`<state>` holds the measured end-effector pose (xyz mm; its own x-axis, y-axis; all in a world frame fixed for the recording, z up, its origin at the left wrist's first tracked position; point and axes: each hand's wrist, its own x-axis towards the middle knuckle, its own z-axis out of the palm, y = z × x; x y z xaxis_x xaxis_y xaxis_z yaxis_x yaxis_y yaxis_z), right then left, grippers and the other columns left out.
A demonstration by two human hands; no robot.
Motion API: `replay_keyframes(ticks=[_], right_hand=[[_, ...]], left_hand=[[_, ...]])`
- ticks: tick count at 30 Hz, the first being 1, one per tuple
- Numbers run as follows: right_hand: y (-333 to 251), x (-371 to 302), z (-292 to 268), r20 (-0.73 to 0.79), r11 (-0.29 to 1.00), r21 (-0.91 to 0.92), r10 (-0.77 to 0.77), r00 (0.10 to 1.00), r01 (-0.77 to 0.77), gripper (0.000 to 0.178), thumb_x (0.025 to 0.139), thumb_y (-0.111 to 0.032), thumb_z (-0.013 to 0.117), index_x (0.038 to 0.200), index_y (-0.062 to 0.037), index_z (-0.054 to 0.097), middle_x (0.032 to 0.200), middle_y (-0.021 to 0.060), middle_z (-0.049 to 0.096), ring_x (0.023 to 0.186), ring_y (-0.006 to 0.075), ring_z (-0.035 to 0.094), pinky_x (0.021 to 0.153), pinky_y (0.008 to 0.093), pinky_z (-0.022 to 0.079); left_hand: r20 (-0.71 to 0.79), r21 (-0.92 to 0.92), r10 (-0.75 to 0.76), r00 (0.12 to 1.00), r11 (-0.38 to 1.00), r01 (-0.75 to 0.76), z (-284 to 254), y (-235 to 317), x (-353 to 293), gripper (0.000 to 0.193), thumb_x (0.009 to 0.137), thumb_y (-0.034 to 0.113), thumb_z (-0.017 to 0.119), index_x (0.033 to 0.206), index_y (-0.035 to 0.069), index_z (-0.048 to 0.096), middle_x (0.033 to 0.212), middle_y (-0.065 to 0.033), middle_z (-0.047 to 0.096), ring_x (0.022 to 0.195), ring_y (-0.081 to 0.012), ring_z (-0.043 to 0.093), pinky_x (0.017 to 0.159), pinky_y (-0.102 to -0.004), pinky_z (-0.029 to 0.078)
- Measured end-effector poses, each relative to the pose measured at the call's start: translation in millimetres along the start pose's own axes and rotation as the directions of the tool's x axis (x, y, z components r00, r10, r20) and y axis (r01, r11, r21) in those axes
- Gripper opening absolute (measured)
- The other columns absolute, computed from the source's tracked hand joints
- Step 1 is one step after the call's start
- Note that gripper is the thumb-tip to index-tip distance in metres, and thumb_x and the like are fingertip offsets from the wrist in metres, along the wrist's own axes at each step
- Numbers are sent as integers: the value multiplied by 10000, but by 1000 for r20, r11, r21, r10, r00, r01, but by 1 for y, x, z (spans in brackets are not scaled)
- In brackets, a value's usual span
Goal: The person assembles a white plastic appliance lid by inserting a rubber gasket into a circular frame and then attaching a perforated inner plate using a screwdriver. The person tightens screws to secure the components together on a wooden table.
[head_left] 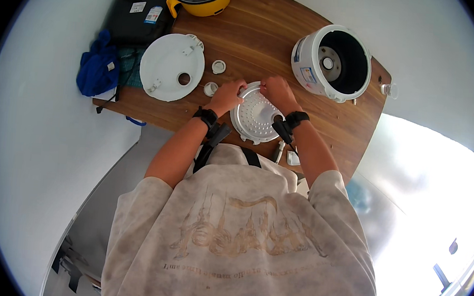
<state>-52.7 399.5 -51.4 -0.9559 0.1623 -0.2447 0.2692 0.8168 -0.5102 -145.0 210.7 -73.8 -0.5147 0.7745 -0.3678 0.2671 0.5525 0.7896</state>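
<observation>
A round silver metal inner lid (254, 121), dotted with small dimples and notched along its near rim, lies on the table in front of me. My left hand (228, 97) pinches its far left rim, thumb on the top face. At the far rim, my right hand (279, 93) is curled, with its fingertips against the edge; part of the grip is hidden by the hand itself. Beside my left hand sit two small round white parts, a ring-like cap (210, 88) and another cap (218, 66). Left of these lies a white round cover (168, 67) with a hole.
A white cooker body (305, 64) with a dark inside stands at the far right, near a clear cup (389, 90). A yellow lidded pot (203, 6), a black case (135, 23) and blue cloth (96, 67) occupy the left. A small tool (279, 151) lies near the front edge.
</observation>
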Motion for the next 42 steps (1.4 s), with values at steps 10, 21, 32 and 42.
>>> replay_keyframes(ticks=[10,21,32,42], right_hand=[[-6,3,-2,-5,1000,1,6,1000,-6,133,799,-157,627,799,-52,709,810,180,682,808,374,664,756,454,544],[-12,3,-2,37,997,-70,21,999,-18,157,779,-154,641,770,-12,707,827,206,687,810,372,677,762,444,552],[-12,4,2,16,986,-165,-36,999,38,128,796,-102,611,773,-18,705,826,190,690,810,362,681,742,435,559],[-7,2,12,8,969,-243,-35,999,35,117,815,-90,596,757,-31,677,804,169,683,781,346,677,717,432,560]], left_hand=[[9,10,9,1000,1000,-9,4,-7,2,433,718,110,758,1119,86,597,880,-119,664,827,-288,658,743,-388,515],[22,-4,-36,999,999,36,0,-1,0,423,708,88,752,1101,102,596,924,-131,686,886,-307,673,767,-412,523],[27,5,-19,999,1000,18,1,-4,-1,431,732,120,766,1128,95,596,908,-115,667,845,-279,660,758,-387,516],[19,8,-17,1000,1000,17,3,-6,-1,437,735,118,768,1138,97,600,908,-112,667,849,-276,661,763,-380,516]])
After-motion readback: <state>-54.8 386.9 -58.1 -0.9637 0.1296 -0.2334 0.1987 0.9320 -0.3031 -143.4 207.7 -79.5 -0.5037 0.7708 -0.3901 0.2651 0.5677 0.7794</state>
